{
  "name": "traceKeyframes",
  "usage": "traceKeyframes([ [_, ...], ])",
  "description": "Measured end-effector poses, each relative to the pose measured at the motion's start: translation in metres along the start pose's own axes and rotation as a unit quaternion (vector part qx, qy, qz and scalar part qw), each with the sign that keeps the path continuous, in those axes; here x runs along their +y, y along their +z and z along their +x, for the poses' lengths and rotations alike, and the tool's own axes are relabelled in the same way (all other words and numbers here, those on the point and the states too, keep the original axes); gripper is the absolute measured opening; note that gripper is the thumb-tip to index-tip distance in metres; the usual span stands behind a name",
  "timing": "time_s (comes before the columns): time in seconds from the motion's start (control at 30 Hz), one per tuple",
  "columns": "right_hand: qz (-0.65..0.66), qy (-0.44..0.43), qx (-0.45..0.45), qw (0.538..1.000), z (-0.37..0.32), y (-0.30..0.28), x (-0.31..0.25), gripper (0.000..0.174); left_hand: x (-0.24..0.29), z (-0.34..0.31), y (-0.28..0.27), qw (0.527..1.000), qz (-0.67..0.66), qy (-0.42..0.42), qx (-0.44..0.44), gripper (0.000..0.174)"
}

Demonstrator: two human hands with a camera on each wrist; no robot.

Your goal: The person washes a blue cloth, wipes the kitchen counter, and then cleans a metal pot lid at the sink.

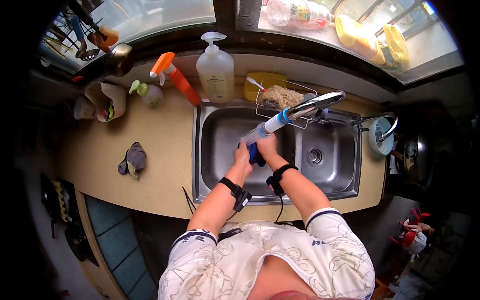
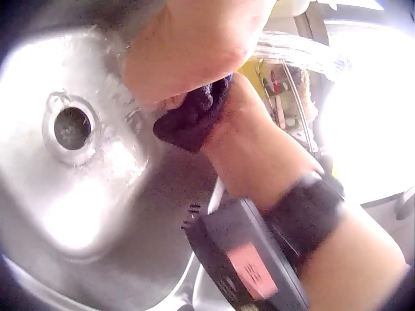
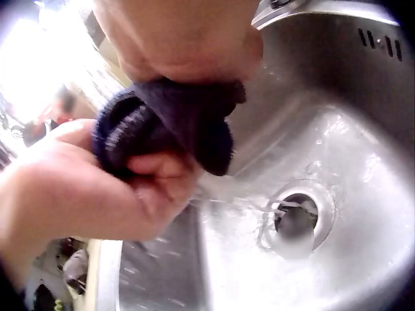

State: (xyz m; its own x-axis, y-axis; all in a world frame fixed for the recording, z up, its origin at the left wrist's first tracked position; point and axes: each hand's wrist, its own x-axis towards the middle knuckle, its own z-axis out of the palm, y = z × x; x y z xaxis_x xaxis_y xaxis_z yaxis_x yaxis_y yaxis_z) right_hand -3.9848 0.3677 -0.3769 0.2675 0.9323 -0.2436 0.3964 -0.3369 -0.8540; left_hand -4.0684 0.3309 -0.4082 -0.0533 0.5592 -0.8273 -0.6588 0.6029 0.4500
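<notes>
Both hands grip a bunched dark blue cloth (image 3: 194, 120) over the left basin (image 1: 215, 175) of a steel sink. My left hand (image 1: 243, 157) holds it from the left, its thumb bent over the wet fabric in the right wrist view. On the other side, my right hand (image 1: 267, 145) grips it too, its fingers partly hidden behind the cloth and the left hand. A clear stream of water (image 2: 292, 50) runs from the tap's white and blue nozzle (image 1: 274, 122) onto the hands. Water trickles from the cloth toward the drain (image 3: 298, 217).
A wire rack (image 1: 295, 120) with a fibrous scrubber (image 1: 282, 96) stands behind the sink. Left of it are a pump bottle (image 1: 215, 72) and an orange spray bottle (image 1: 180, 82). A crumpled grey cloth (image 1: 134, 160) lies on the left counter. The right basin (image 1: 332, 172) adjoins.
</notes>
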Motion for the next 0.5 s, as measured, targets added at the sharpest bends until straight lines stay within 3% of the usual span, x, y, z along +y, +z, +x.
traceKeyframes([
  [0.07,0.053,-0.046,-0.048,0.996,-0.027,-0.002,-0.008,0.026,0.005,0.012,-0.012,0.998,-0.03,-0.008,-0.048,0.049],
  [0.1,0.017,-0.095,-0.064,0.993,-0.042,0.014,0.014,0.018,0.007,0.022,-0.024,0.993,-0.06,-0.018,-0.096,0.05],
  [0.13,0.027,-0.257,-0.083,0.962,-0.065,0.009,-0.007,0.015,0.018,0.032,-0.037,0.98,-0.041,-0.032,-0.193,0.051],
  [0.2,-0.036,-0.213,-0.006,0.976,-0.067,0.018,-0.005,0.016,0.024,0.016,-0.032,0.992,0.003,0.011,-0.127,0.053],
  [0.23,-0.037,-0.21,-0.009,0.977,-0.055,0.02,-0.001,0.016,0.022,0.004,-0.024,0.992,0.002,0.008,-0.124,0.053],
  [0.3,-0.002,0.052,0.018,0.999,-0.011,0.019,-0.004,0.019,0.015,-0.004,-0.005,0.999,-0.038,0.009,0.023,0.055],
  [0.33,-0.001,0.063,0.015,0.998,-0.008,0.016,-0.007,0.021,0.017,0.002,-0.006,0.995,0.037,-0.007,0.089,0.056],
  [0.37,0.02,0.049,0.014,0.998,-0.013,0.018,-0.011,0.021,0.02,0.003,-0.01,0.997,0.04,0.014,0.065,0.053],
  [0.47,0.045,-0.049,-0.03,0.997,-0.047,0.02,-0.013,0.02,0.032,0.007,-0.021,0.999,-0.031,0.019,-0.01,0.051],
  [0.5,-0.002,-0.223,-0.016,0.975,-0.06,0.035,0.009,0.018,0.032,0.028,-0.041,0.998,0.045,0.024,-0.04,0.051],
])
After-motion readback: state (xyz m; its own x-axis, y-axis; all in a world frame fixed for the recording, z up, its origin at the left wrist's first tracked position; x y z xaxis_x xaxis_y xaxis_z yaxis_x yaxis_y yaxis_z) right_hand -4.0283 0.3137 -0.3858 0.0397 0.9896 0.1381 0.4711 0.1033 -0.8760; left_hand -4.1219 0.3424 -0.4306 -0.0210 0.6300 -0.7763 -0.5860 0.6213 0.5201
